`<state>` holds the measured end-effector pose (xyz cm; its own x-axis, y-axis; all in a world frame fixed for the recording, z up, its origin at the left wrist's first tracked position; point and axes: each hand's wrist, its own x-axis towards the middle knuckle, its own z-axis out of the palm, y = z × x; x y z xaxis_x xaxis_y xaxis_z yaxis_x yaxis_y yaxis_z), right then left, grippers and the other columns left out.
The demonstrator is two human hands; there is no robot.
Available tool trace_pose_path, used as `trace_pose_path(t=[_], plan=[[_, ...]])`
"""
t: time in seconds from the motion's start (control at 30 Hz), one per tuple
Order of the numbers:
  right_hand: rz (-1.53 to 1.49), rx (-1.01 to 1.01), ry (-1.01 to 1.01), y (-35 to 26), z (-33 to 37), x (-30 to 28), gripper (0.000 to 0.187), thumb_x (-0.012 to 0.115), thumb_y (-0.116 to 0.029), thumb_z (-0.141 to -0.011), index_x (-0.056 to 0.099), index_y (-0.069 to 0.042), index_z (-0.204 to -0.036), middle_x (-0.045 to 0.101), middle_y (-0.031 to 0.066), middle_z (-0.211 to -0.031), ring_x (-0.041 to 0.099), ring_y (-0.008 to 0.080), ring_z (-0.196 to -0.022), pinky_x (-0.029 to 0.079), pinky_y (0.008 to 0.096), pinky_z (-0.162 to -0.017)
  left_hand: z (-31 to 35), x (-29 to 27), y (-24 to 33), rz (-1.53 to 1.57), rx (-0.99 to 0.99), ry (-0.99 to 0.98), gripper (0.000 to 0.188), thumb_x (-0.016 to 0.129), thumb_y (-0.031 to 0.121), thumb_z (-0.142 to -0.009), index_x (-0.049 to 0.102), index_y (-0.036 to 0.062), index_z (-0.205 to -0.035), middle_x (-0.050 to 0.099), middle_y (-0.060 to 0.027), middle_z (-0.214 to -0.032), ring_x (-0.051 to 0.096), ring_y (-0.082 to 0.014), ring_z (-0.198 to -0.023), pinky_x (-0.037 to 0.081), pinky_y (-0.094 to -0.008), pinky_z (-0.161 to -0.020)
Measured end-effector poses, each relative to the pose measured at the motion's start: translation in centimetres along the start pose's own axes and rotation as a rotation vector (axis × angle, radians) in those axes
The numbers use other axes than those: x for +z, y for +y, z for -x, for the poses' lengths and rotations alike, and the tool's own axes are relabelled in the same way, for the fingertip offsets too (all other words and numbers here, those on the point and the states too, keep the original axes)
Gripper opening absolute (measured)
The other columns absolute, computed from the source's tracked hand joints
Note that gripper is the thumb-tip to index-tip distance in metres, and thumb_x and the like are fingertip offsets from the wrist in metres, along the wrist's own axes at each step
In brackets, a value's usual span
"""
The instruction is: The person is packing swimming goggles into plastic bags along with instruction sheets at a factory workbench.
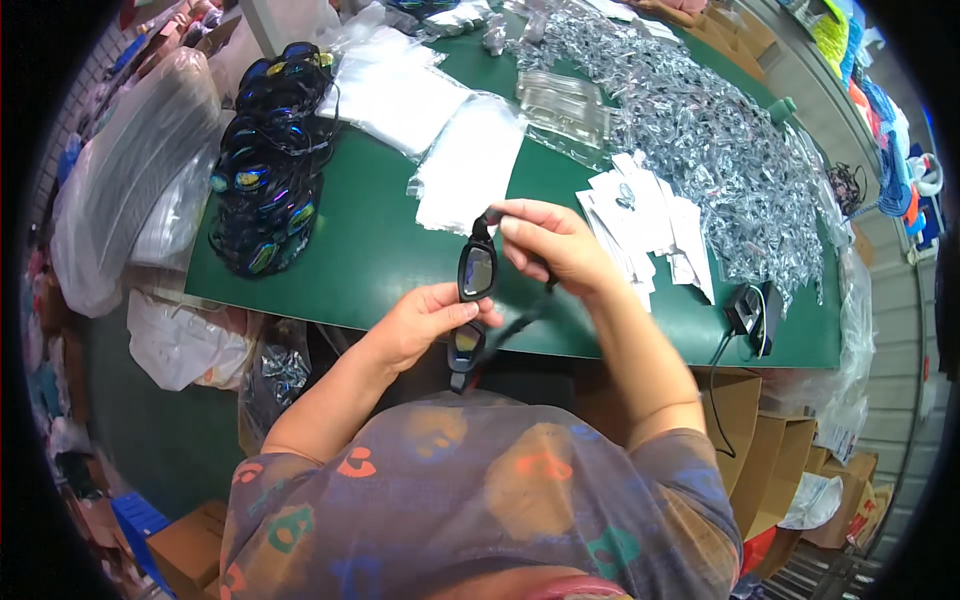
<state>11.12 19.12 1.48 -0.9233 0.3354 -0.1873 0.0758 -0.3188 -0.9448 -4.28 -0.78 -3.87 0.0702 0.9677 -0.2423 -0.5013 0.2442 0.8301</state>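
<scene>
A pair of black swim goggles [478, 268] with mirrored lenses hangs upright, one lens above the other, over the near edge of the green table. My left hand [428, 322] is closed on it, thumb and fingers gripping the frame between the two lenses. At the upper end, my right hand [553, 243] pinches the black strap by its side clip. A loop of the strap trails below the right hand and looks blurred. To the left, a heap of similar dark goggles [265, 190] with shiny lenses lies on the table.
White sheets or bags [470, 165] lie beyond my hands, near a stack of clear plastic cases [563, 105]. White paper leaflets [640, 215] sit to the right, beside a wide pile of small clear packets [740, 170]. A black corded device [750, 312] rests at the right edge; cardboard boxes [770, 460] stand below.
</scene>
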Motion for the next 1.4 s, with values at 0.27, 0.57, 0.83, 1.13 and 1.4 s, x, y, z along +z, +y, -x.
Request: trace_pose_path(t=[0.27,0.57,0.83,1.13,1.4], plan=[[1.866,-0.369,0.564,-4.3,-7.1,-13.7,0.026,0.077,-0.032,-0.086,0.073,-0.007,-0.093,0.070,0.0120,-0.095,0.069,0.0334,-0.097,0.056,0.0477,-0.083,0.4,-0.4,2.5,-0.012,0.088,0.127,0.023,0.051,0.021,-0.108,0.060,0.0011,-0.114,0.063,-0.0032,-0.085,0.061,-0.0142,-0.074,0.053,-0.0293,-0.066],[1.965,-0.275,0.506,-3.7,-8.6,-16.1,0.030,0.076,-0.037,-0.086,0.073,-0.008,-0.093,0.071,0.0123,-0.097,0.072,0.0329,-0.093,0.059,0.0457,-0.077,2.7,0.0,6.4,-1.126,0.527,0.472,0.014,0.056,0.012,-0.102,0.060,0.0024,-0.111,0.063,-0.0124,-0.079,0.063,-0.0310,-0.071,0.048,-0.0404,-0.066],[1.969,-0.226,0.397,-4.0,-9.8,-16.2,0.024,0.064,-0.031,-0.093,0.067,-0.007,-0.088,0.072,0.0143,-0.087,0.072,0.0362,-0.082,0.058,0.0495,-0.071,2.5,-0.2,6.3,-1.052,0.527,0.457,0.012,0.055,0.012,-0.103,0.060,0.0019,-0.107,0.061,-0.0080,-0.077,0.059,-0.0214,-0.070,0.047,-0.0347,-0.066],[1.980,-0.130,0.443,-5.4,-9.1,-14.6,0.017,0.061,-0.020,-0.090,0.074,-0.009,-0.091,0.076,0.0149,-0.093,0.074,0.0360,-0.088,0.059,0.0454,-0.078,1.9,1.2,6.7,-0.808,0.530,0.430,0.017,0.052,0.019,-0.107,0.059,0.0039,-0.105,0.058,0.0007,-0.079,0.051,-0.0057,-0.066,0.041,-0.0228,-0.056],[0.563,-0.601,0.569,-6.0,1.3,-2.0,0.020,0.059,-0.020,-0.105,0.068,-0.003,-0.104,0.061,-0.0010,-0.077,0.052,0.0061,-0.067,0.044,0.0252,-0.061,-3.8,-1.8,6.4,-0.609,0.518,0.509,0.017,0.049,0.022,-0.108,0.056,0.0080,-0.103,0.059,0.0019,-0.081,0.053,-0.0066,-0.065,0.045,-0.0237,-0.056]])
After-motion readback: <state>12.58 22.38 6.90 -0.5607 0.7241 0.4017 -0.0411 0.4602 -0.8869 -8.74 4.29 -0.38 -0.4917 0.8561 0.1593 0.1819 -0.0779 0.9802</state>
